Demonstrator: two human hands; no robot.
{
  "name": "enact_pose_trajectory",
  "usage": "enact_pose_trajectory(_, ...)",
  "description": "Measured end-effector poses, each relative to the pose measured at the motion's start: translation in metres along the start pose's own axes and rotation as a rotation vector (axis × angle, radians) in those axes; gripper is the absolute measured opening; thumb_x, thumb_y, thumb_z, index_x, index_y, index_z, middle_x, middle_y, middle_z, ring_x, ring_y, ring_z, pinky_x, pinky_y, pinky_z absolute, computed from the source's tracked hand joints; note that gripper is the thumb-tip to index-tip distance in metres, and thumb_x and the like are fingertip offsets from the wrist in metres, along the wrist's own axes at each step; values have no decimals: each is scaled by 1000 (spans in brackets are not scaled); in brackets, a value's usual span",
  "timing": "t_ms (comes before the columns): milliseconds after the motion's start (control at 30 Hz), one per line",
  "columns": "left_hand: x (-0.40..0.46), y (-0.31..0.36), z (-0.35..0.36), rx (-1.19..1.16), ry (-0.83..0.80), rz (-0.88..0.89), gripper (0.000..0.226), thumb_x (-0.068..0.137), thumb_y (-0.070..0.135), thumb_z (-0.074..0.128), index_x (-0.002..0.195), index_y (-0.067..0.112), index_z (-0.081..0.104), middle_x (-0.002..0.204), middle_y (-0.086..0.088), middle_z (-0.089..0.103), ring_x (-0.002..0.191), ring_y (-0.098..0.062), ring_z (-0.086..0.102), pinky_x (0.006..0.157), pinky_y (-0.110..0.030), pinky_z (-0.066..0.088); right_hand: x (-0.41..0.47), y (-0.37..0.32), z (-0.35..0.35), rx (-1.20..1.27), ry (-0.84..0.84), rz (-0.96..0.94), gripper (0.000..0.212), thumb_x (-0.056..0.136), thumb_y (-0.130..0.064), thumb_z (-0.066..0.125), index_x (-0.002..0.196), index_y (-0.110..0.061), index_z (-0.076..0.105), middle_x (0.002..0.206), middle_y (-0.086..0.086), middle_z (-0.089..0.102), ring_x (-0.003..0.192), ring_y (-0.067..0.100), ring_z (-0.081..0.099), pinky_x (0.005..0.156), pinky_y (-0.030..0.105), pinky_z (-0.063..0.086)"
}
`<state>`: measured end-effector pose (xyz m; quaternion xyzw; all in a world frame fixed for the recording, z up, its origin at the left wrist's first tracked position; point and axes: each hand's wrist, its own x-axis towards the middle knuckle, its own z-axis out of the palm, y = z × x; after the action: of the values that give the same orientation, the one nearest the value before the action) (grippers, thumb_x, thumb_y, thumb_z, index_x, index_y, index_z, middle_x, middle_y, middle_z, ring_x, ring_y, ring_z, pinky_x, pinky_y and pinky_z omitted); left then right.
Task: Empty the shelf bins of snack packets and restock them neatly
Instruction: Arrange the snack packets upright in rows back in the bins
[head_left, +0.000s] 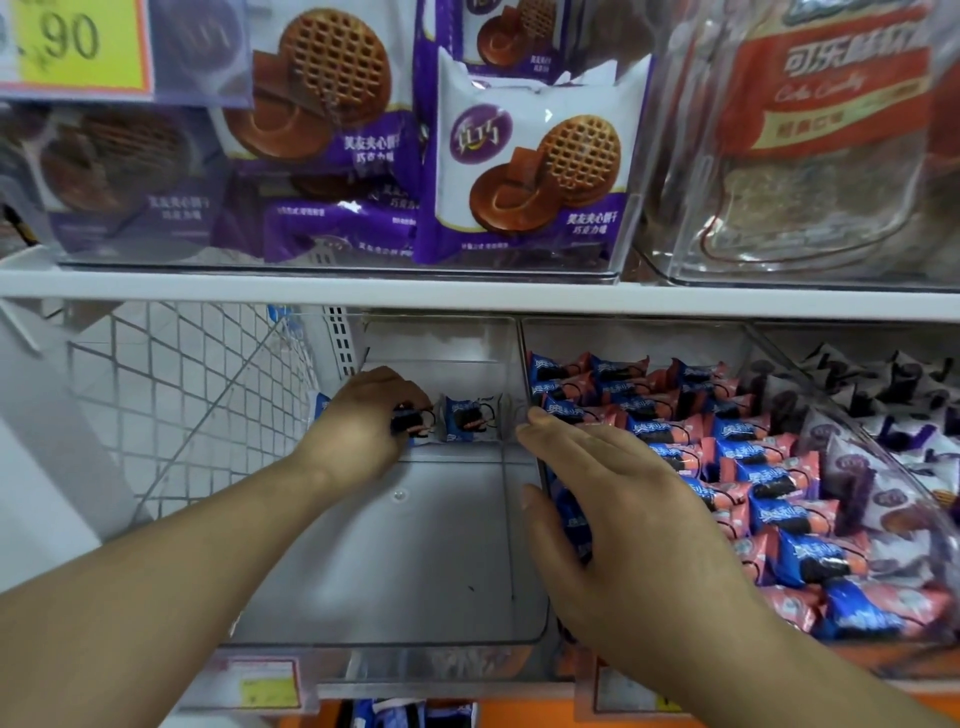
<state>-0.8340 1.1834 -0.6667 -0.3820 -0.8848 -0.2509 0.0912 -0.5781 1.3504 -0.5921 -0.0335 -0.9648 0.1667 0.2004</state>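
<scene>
Right hand (628, 499), fingers straight and spread, hovers over the divider beside the full bin (753, 467) of blue-and-pink packets; the clear bin (415, 545) lies almost bare — restocking barely begun. At its back, left hand (363, 415) pinches a packet (410, 421), another packet (467, 418) just beside.

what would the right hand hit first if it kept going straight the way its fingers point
Probably the blue packet standing at the back of the clear bin; the right hand points up-left toward it, though depth is unclear.
</scene>
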Motion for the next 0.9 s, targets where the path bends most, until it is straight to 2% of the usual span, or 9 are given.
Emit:
enact_pose_trajectory(133,2,3,2,66,111,47,34,79,-4,80,107,14,76,106,-3,71,101,-30,59,91,-37,49,0,1,2,-23,7,0,52,98,-44,47,147,-30,57,151,-20,53,133,-2,46,104,5,24)
enact_pose_trajectory(233,3,-4,5,160,181,86,35,71,-3,86,101,14,76,99,-4,72,92,-33,60,81,-40,50,0,1,3,-35,5,5,53,98,-47,44,147,-31,56,151,-19,54,133,-1,46,104,6,23)
enact_pose_trajectory(300,2,-7,5,188,186,59,40,68,3,89,104,16,76,102,-2,71,95,-32,59,79,-39,47,0,2,3,-38,11,5,52,98,-46,44,146,-29,57,150,-17,55,132,1,48,105,7,24)
enact_pose_trajectory(433,-2,-1,0,171,148,-24,51,70,15,92,117,22,75,118,1,71,111,-33,58,89,-40,44,0,3,4,-34,25,-5,52,98,-44,46,146,-28,58,151,-16,56,132,3,49,106,13,30)
enact_pose_trajectory(533,-12,20,-17,74,119,-79,48,77,22,86,123,27,72,126,4,67,121,-25,57,99,-33,45,-1,3,4,-17,34,-11,53,99,-45,45,147,-26,57,152,-14,55,133,6,51,106,16,35)
enact_pose_trajectory(667,-58,76,-62,-206,108,-109,33,86,32,81,119,32,74,115,17,65,101,4,57,84,-7,42,1,0,-3,-16,12,-31,54,100,-43,42,143,-17,60,148,-3,60,128,21,55,102,36,52)
enact_pose_trajectory(733,-93,103,-85,-289,84,-145,28,88,36,79,115,38,73,114,22,65,104,6,58,85,-12,46,0,-2,-6,-35,-24,-23,56,101,-45,39,145,-16,59,152,1,57,132,28,51,109,43,47)
enact_pose_trajectory(833,-151,131,-111,-426,29,-196,22,89,37,76,110,42,72,112,24,69,107,1,63,84,-23,53,-19,-17,-12,-56,-102,-5,62,103,-48,37,155,-16,47,165,8,39,148,32,34,122,45,33)
enact_pose_trajectory(900,-186,138,-118,-487,-20,-224,20,90,35,76,108,42,72,107,23,70,103,0,66,82,-20,54,-39,-34,-19,-75,-113,-121,58,103,-42,43,153,-13,47,160,14,40,145,34,39,117,49,40)
